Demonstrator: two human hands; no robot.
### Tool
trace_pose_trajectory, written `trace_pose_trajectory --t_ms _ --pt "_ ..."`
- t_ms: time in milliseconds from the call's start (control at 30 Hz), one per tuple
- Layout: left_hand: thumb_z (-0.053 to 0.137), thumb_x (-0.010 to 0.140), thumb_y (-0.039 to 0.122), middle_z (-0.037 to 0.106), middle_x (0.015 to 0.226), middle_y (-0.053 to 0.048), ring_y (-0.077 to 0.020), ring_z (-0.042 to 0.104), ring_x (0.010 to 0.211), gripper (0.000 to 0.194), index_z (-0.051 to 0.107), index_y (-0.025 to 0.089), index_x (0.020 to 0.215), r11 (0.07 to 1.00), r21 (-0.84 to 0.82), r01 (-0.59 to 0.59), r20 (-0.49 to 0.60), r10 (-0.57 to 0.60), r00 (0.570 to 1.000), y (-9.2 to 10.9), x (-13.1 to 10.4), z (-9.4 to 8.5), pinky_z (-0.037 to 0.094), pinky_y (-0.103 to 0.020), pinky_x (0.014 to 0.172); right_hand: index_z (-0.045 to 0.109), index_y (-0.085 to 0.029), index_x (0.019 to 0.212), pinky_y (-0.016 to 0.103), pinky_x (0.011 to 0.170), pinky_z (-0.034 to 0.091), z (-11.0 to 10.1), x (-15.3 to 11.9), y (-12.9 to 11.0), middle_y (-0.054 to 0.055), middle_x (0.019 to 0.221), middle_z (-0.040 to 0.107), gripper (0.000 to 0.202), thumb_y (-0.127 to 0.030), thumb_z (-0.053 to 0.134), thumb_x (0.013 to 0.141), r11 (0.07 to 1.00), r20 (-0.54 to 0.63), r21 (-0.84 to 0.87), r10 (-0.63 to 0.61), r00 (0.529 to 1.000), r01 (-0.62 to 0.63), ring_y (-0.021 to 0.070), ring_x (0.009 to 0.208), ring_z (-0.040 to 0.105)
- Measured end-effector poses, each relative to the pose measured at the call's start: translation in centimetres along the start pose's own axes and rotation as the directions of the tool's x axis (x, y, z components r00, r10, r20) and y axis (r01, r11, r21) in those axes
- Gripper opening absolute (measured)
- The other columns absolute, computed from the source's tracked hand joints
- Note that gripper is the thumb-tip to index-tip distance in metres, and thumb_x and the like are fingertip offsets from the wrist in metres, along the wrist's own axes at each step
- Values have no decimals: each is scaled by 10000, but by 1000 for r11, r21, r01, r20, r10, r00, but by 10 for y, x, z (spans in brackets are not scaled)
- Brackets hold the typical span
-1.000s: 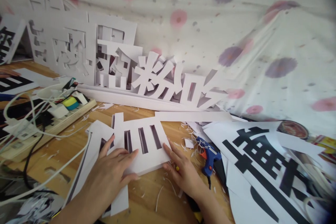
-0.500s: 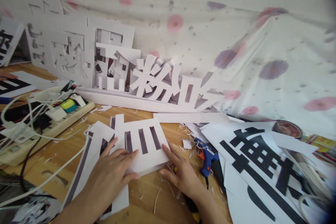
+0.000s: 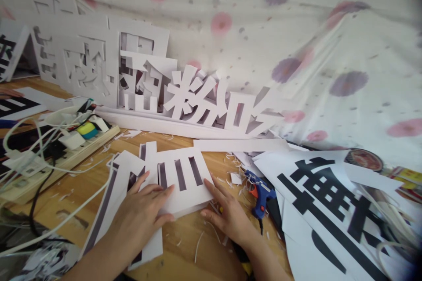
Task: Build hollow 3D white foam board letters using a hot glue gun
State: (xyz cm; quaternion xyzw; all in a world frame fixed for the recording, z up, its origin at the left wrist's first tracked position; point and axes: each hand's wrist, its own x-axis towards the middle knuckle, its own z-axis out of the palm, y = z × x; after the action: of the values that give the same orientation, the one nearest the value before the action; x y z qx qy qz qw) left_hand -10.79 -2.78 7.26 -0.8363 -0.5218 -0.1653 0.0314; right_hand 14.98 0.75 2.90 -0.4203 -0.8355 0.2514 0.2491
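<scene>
The white slotted piece (image 3: 189, 180) lies just below the centre of the frame, between both hands. The left hand (image 3: 141, 208) rests spread over its left part, thumb and forefinger well apart, grasping nothing. The right hand (image 3: 231, 217) is loosely open, fingertips against the piece's right edge, thumb near its lower-right corner.
</scene>
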Motion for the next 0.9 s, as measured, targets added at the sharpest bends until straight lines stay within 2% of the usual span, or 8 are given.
trace_pose_trajectory --t_ms 233,400,533,900 --pt "766 701 306 715 938 -75 -237 653 926 530 592 154 1177 999 36 3 48 -5 999 2 2 -2 293 -533 1078 265 -237 1461 480 1075 337 2 0 1 148 1527 211 739 -285 635 823 1000 26 12 29 999 -29 283 1355 323" --pt "717 742 297 711 926 -72 -225 655 915 498 571 166 1200 999 38 12 46 -13 999 -1 1 -1 299 -528 1075 246 -268 1464 472 1077 342 2 1 -2 119 1527 232 782 -205 647 796 999 39 3 46 998 -46 281 1353 326" --pt "676 766 281 712 903 -69 -220 655 901 477 557 150 1209 1000 32 0 33 -1 999 -3 1 -1 307 -527 1067 237 -247 1469 473 1078 338 3 2 -3 133 1527 221 786 -173 630 793 999 37 -12 45 998 -44 276 1357 318" --pt "585 822 299 705 958 -72 -219 644 969 411 544 183 1215 999 33 8 30 -9 1000 -5 -5 1 256 -512 1116 29 -251 1496 482 1073 347 9 0 2 134 1514 251 941 -146 620 771 1000 -3 -27 0 1000 0 266 1358 319"
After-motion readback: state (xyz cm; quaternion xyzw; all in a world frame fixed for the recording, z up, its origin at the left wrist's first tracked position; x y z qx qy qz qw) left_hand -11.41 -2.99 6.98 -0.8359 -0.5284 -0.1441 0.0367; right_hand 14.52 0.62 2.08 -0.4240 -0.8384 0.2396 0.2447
